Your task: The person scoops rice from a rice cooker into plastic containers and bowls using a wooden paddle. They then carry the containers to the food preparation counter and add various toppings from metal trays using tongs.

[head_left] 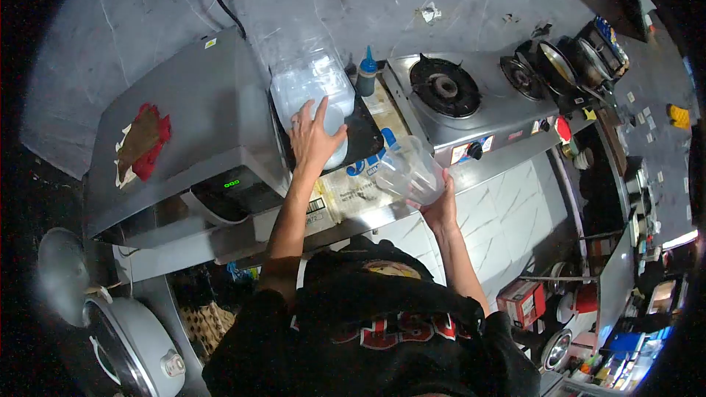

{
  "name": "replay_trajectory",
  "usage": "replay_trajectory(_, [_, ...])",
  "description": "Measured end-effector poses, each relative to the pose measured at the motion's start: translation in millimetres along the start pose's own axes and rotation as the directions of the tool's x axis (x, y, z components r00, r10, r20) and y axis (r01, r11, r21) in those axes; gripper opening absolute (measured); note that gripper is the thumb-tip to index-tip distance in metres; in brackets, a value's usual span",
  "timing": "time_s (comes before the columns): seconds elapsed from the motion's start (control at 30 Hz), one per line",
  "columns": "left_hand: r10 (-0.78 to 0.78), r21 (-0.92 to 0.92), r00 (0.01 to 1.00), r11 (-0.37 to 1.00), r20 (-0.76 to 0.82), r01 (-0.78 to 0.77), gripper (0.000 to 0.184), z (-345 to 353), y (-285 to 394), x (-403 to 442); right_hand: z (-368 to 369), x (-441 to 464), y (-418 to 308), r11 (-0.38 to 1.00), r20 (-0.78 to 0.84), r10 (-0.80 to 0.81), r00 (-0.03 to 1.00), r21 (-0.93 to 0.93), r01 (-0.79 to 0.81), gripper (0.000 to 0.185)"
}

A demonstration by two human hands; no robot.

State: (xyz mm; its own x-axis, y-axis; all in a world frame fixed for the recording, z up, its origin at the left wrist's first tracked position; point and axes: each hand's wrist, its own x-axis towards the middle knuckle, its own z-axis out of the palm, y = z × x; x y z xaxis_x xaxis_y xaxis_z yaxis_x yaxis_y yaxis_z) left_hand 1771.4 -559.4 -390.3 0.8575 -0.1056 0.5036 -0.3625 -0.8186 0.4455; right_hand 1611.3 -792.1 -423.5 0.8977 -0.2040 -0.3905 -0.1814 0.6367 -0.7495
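The clear plastic container (pixel 409 169) is being held by the right hand (pixel 440 204), off the black tray (pixel 365 132), where other plasticware (pixel 309 90) is remaining under the wide-spread left hand (pixel 314 140).

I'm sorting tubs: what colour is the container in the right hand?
The container is clear, colourless; best seen in the head view.

Clear glossy plastic tub (pixel 410 174), shiny metal stove (pixel 487 77), smooth glossy floor tiles (pixel 485 224), matt cloth shirt (pixel 331 305)
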Motion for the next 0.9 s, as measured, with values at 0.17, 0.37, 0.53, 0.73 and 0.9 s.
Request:
replay_trajectory(0.17, [-0.076, 0.125, 0.991, 0.990, 0.110, 0.062, 0.056, -9.2, 6.0, 0.3, -11.1, -7.2, -1.6, 0.973, 0.182, -0.024, 0.983, 0.230, -0.019, 0.067])
replay_trajectory(0.37, [-0.061, 0.219, 0.996, 0.975, 0.062, 0.046, 0.052, 20.8, -16.4, 71.6, -4.5, -13.4, -9.3, 0.920, 0.232, -0.052, 0.971, 0.389, -0.043, 0.070])
replay_trajectory(0.53, [-0.322, 0.322, 0.873, 0.924, 0.365, 0.206, 0.044, 40.4, -22.1, 112.5, -0.4, -15.8, -16.9, 0.918, 0.265, -0.056, 0.963, 0.392, -0.054, 0.071])
replay_trajectory(0.73, [-0.355, 0.389, 0.808, 0.905, 0.471, 0.171, 0.055, 46.5, -25.6, 117.4, -12.8, -21.0, -25.6, 0.938, 0.291, -0.076, 0.954, 0.346, -0.031, 0.077])
replay_trajectory(0.9, [-0.370, 0.367, 0.778, 0.910, 0.507, 0.194, 0.062, 49.2, -29.6, 119.3, -15.7, -22.2, -29.2, 0.935, 0.279, -0.106, 0.954, 0.354, 0.001, 0.075])
